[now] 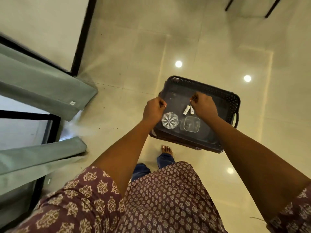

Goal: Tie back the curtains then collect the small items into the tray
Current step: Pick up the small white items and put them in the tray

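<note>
A dark plastic tray (pixel 225 96) with a perforated rim stands raised above the floor in front of me. Inside lie a faceted clear glass piece (pixel 170 120), two small white batteries (pixel 188 110) and a small clear square container (pixel 190 123). My left hand (pixel 154 109) hovers over the tray's left edge, its fingers closed on something small that I cannot make out. My right hand (pixel 204 105) is over the tray's middle, pinching a thin small item at its fingertips. Two grey-green curtains (pixel 42 88) hang at the left.
Glossy cream floor tiles (pixel 202 39) spread all around, reflecting ceiling lights. A dark-framed window or door (pixel 50 125) stands at the left behind the curtains. Dark furniture legs (pixel 269 9) show at the top right. My bare foot (pixel 166 150) is just below the tray.
</note>
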